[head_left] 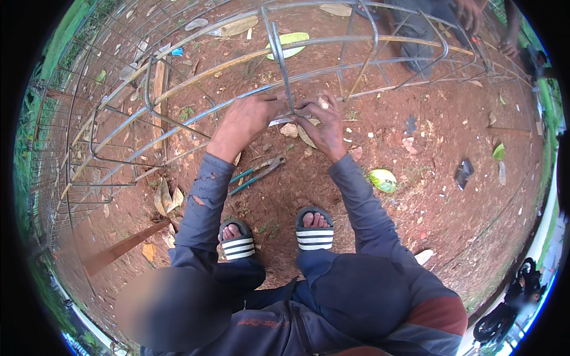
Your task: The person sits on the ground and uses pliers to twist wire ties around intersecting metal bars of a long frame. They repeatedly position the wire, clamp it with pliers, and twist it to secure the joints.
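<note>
My left hand (252, 121) and my right hand (322, 126) meet at the lower end of a bent steel stirrup (285, 80) on a long rebar cage (237, 60). The left fingers close around the bar from one side. Opposite them, my right thumb and fingers pinch at its corner. A thin pale strip (281, 121) shows just under the left fingers; its kind is unclear. Below the hands, tower pincers (258, 174) with green-blue handles lie on the soil, touched by neither hand.
Wire mesh and more bars curve along the left. A wooden plank (123, 247) slants at the lower left. Beyond the cage at upper right is another person's leg (415, 38) and hand (469, 15). Leaves and a dark scrap (464, 173) litter the red soil; a motorcycle (502, 317) stands far right.
</note>
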A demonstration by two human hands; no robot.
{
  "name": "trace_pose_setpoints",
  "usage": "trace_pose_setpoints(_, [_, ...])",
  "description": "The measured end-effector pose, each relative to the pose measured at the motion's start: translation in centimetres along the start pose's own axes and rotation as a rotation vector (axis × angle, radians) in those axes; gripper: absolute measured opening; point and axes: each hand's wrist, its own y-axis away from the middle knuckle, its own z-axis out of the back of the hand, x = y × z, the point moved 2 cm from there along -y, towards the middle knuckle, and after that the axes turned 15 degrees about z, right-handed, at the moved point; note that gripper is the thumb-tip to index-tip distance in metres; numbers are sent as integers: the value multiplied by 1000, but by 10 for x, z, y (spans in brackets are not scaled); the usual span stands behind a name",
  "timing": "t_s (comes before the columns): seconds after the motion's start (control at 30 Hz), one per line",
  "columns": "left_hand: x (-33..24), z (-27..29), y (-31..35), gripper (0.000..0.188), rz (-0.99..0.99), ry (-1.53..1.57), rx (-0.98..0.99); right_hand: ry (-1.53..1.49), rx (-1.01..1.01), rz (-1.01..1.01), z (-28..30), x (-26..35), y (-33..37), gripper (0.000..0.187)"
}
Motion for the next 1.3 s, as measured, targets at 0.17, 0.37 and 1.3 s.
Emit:
trace_pose_setpoints(0.17, [20, -3, -19, 24, -66, 131, 89, -21, 9, -4, 1, 1, -4, 10])
trace_pose_setpoints(0.37, [11, 7, -17, 22, 15, 167, 174, -23, 46, -36, 3, -1, -4, 10])
trace_pose_setpoints(1.3, [17, -29, -14, 16, 123, 323, -118, 113, -32, 72, -5, -1, 5, 25])
